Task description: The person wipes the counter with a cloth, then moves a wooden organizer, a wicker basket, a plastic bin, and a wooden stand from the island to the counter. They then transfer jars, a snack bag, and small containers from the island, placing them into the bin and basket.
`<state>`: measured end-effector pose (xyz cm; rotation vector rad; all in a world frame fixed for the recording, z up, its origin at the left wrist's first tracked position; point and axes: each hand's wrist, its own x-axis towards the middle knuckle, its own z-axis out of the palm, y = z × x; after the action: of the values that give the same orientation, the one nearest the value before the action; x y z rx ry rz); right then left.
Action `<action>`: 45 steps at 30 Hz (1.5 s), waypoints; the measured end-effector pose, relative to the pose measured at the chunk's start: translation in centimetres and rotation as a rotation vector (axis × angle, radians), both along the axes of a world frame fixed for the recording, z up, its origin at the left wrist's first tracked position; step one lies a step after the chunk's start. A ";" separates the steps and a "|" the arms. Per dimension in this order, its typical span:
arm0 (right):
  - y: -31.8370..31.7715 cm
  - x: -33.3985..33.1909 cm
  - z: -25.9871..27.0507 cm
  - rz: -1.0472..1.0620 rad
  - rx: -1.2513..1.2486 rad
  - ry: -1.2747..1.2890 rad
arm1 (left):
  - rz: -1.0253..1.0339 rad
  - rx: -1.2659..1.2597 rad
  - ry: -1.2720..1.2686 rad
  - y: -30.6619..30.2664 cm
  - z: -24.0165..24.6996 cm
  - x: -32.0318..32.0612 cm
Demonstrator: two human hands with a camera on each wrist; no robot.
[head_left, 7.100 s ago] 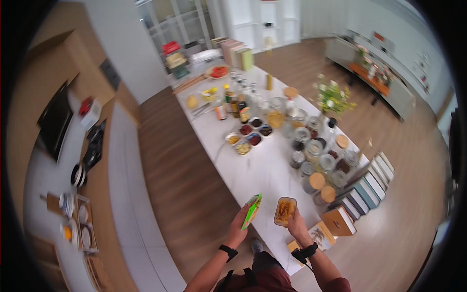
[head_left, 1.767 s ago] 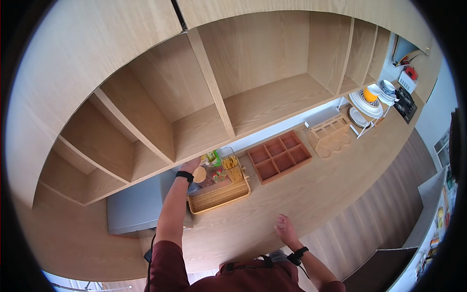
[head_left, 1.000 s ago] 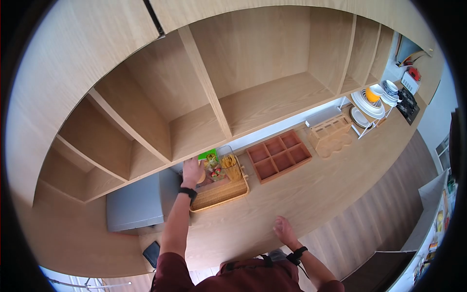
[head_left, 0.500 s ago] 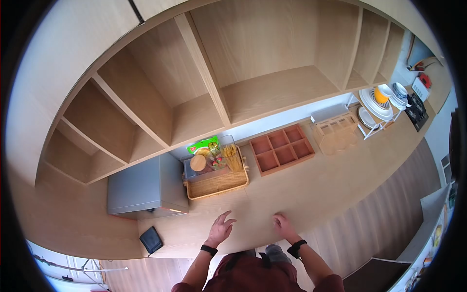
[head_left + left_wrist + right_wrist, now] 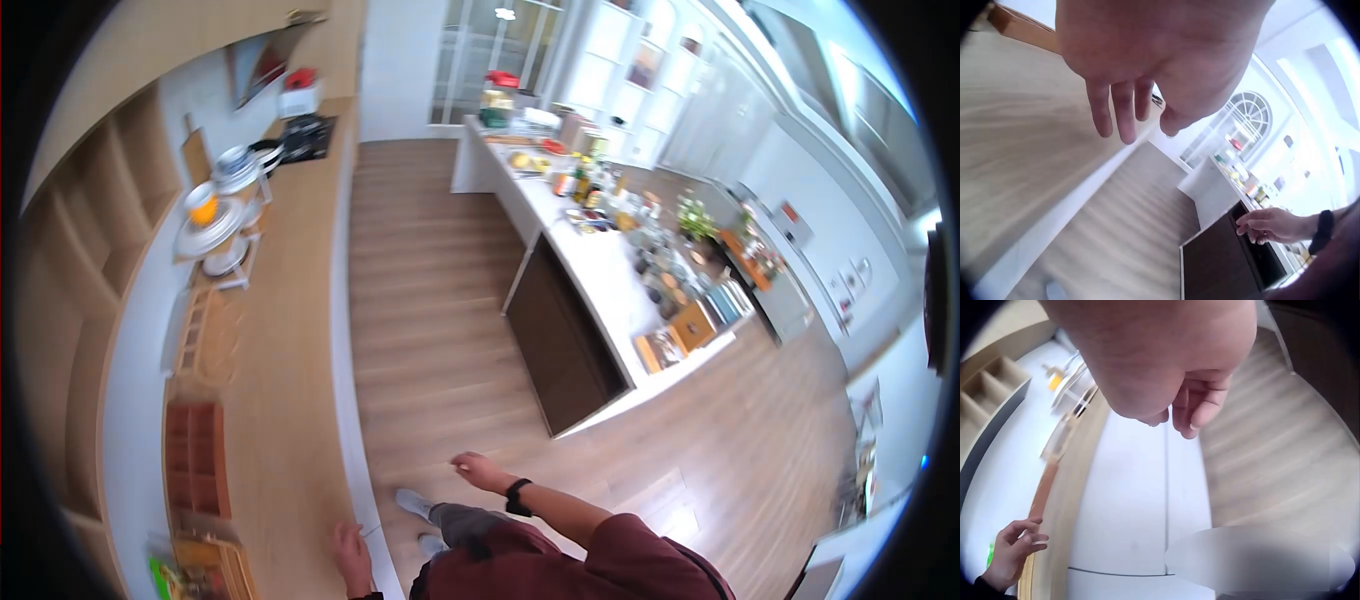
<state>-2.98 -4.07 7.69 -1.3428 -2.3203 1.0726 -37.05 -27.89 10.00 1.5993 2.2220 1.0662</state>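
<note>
My left hand (image 5: 350, 560) hangs over the front edge of the wooden counter (image 5: 290, 400), fingers spread and holding nothing. In the left wrist view its fingers (image 5: 1124, 112) point down, relaxed. My right hand (image 5: 483, 472) is out over the floor, loosely curled with nothing in it; the right wrist view shows its bent fingers (image 5: 1207, 409). Nearest the left hand is a wicker basket (image 5: 238, 572) at the bottom left, partly cut off, with a green packet (image 5: 163, 578) at its back. Beyond it lies a reddish wooden tray (image 5: 197, 460) divided into compartments.
Farther along the counter are a clear rack (image 5: 210, 335), stacked plates (image 5: 212, 232) and a black hob (image 5: 306, 138). Across the wooden floor (image 5: 430, 300) stands a white-topped island (image 5: 600, 275) with jars, bottles and books (image 5: 725, 305). Open shelves (image 5: 90, 220) line the left.
Earlier, my hands held a green packet and a glass container of noodle-like strands; both later show in the basket. My left hand has left the basket, and the view has swung right towards the island.
</note>
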 end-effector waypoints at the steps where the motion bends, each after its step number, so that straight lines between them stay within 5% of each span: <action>1: -0.6 4.3 -0.9 -0.109 -0.015 -0.038 | -0.116 -0.055 -0.114 1.6 0.5 1.3; 8: -13.2 29.4 -7.8 -0.833 -0.329 -0.425 | -0.435 -0.122 -0.255 11.0 5.5 8.8; 11: -17.3 34.0 -10.2 -0.904 -0.476 -0.561 | -0.505 -0.144 -0.264 14.3 5.3 10.9; 14: -17.2 35.6 -10.0 -0.934 -0.469 -0.506 | -0.450 -0.551 -0.445 17.8 8.8 14.0; 19: -7.0 38.0 -12.7 -0.889 -0.437 -0.276 | -0.669 -0.326 -0.179 25.5 5.2 18.7; 23: 4.1 37.7 -8.8 -0.763 -0.272 -0.071 | -0.741 -0.171 -0.034 32.0 2.3 24.1; 28: 14.4 38.5 -3.9 -0.769 -0.230 0.200 | -0.817 -0.295 -0.221 39.1 3.7 29.9; 39: 27.3 47.5 1.4 -0.933 0.024 0.068 | -0.976 -0.329 -0.262 54.8 0.7 33.5; 45: 34.4 52.3 2.9 -1.208 0.174 0.032 | -1.099 -0.397 -0.290 66.9 1.1 38.1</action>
<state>49.30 30.28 10.62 -2.0960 -1.0806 0.4426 1.04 39.05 11.07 1.8758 0.9634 0.4369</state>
